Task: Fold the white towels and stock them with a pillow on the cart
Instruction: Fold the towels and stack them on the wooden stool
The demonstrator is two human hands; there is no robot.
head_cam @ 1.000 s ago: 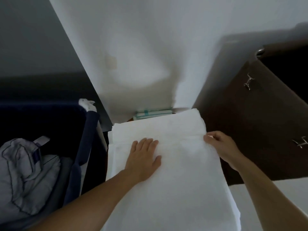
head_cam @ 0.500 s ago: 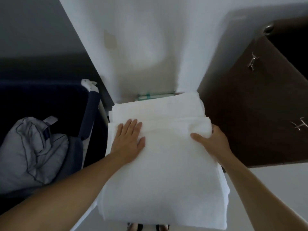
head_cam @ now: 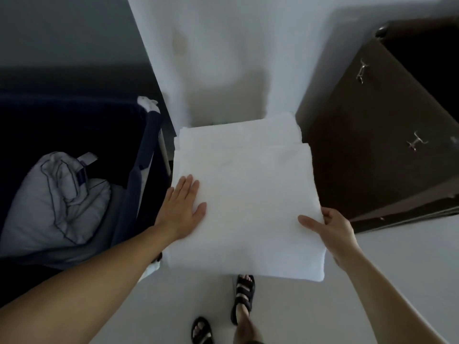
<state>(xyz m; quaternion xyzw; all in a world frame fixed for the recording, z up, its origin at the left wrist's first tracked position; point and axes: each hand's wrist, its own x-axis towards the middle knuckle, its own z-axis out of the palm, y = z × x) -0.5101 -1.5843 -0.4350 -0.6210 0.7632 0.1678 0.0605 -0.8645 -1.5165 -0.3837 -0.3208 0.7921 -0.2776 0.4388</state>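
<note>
Hands (head_cam: pixel 182 209) on folded white towels (head_cam: pixel 244 194)

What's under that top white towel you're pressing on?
Another folded white towel shows beneath the top towel, jutting out behind it. Whatever supports the stack is covered.

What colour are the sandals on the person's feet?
Black sandals, seen best in the head view.

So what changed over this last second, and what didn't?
The right hand slid from the far right corner of the top towel back to its near right edge, thumb on top. The left hand shifted toward the left edge, staying flat. The pillow lies unmoved.
</note>
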